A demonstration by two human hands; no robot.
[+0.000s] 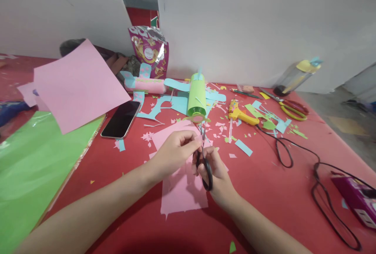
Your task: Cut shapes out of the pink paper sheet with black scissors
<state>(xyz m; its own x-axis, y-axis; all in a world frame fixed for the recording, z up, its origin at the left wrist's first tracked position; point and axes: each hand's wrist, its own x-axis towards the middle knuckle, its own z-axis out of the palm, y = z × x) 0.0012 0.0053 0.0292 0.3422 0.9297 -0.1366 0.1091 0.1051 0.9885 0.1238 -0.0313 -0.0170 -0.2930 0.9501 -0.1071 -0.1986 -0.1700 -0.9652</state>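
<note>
Over the red table, my right hand (214, 167) grips a pair of black-handled scissors (208, 173), blades pointing away from me. Pinched in my left hand (183, 148) is a small pink paper piece (200, 139), held right beside the blades. Beneath both hands lies a pink paper sheet (182, 195) with ragged cut edges. Just beyond them a green paper tube (196, 95) with light-blue wings stands with its open end facing me. To its left rests a pink paper tube (148, 85) with blue, pink-spotted fins.
A yellow glue gun (242, 115) trails a black cord across the right side. Larger scissors (290, 107) and a bottle (295, 75) sit behind it. Left are a phone (122, 120), a pink sheet (78, 85) and green paper (44, 171). A snack bag (151, 52) leans at the back.
</note>
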